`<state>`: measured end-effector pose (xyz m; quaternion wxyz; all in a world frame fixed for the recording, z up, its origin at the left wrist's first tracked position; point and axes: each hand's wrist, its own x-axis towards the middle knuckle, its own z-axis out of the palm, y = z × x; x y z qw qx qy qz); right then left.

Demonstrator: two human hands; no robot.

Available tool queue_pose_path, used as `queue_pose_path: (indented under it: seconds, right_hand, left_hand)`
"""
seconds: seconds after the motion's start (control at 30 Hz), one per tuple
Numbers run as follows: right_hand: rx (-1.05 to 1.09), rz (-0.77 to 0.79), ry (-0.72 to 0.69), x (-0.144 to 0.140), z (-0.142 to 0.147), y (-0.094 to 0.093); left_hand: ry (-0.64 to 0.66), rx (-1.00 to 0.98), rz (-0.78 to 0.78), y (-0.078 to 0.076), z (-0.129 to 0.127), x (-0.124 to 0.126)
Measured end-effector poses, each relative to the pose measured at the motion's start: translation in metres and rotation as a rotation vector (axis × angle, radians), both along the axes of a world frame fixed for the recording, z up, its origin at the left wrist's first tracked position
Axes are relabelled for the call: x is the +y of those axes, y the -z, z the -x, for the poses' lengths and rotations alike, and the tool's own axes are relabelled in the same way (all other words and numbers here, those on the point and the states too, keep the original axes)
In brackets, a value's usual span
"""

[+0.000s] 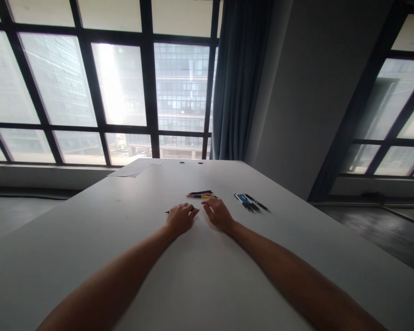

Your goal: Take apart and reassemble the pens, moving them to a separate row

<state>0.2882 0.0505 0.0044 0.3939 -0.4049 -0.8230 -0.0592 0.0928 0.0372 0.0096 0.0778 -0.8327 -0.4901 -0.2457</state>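
Near the middle of the frame, the left hand lies palm down on the white table, fingers loosely curled over a thin black pen; only the pen's dark tip pokes out at the hand's left edge, so whether the fingers actually clamp it cannot be told. The pen's long axis runs roughly left to right across the picture. Just beside it, the right hand rests with fingers slightly apart, holding nothing, its fingertips near a small cluster of pens lying crosswise. Further right, a second bunch of pens slants toward the lower right. Paper sheets sit at the table's far edge. Large dark-framed windows and a blue curtain fill the upper frame.
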Motion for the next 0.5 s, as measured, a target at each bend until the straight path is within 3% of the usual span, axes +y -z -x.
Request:
queue_pose_path:
  seconds: [0.17,0.37,0.5]
  right_hand:
    - [-0.054,-0.012,-0.132,-0.0078,0.0132,0.0001]
    - [0.007,0.067,-0.13,-0.0059,0.0091,-0.0006]
    - [0.046,0.044,-0.039,-0.0069,0.0106,0.0003]
  left_hand:
    - [0.081,0.006,-0.019,-0.0012,0.001,-0.0001]
    - [0.167,-0.033,0.0,-0.0003,0.0037,0.0006]
    - [0.188,-0.045,-0.019,0.0015,0.004,0.0014]
